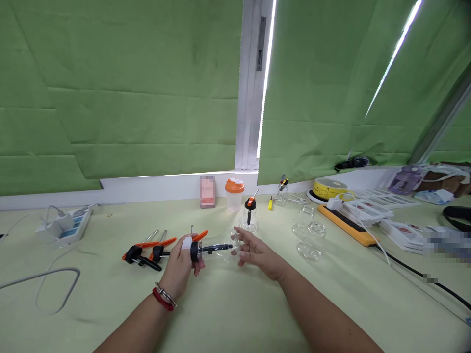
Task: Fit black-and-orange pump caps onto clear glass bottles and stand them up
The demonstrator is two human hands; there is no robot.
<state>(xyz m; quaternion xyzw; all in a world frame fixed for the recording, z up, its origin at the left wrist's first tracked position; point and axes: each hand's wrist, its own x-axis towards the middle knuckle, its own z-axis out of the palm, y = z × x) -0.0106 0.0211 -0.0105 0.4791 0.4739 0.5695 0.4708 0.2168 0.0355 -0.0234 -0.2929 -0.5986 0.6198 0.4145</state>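
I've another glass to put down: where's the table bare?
The table is bare between the left forearm and right forearm, and between the latter, the glass jars and black cord. It is crowded left of the left hand, with black-and-orange parts, and far right, with stacked cards.

The single head-worn view looks forward and down over the pale yellow-green worktop [228, 314], near enough to take in the bare left hand [180, 264] and bare right hand [263, 257], facing hanging green fabric blinds [140, 98] on the far side.

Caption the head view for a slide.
Left grip on the black cap, right grip at the clear bottle, held sideways.
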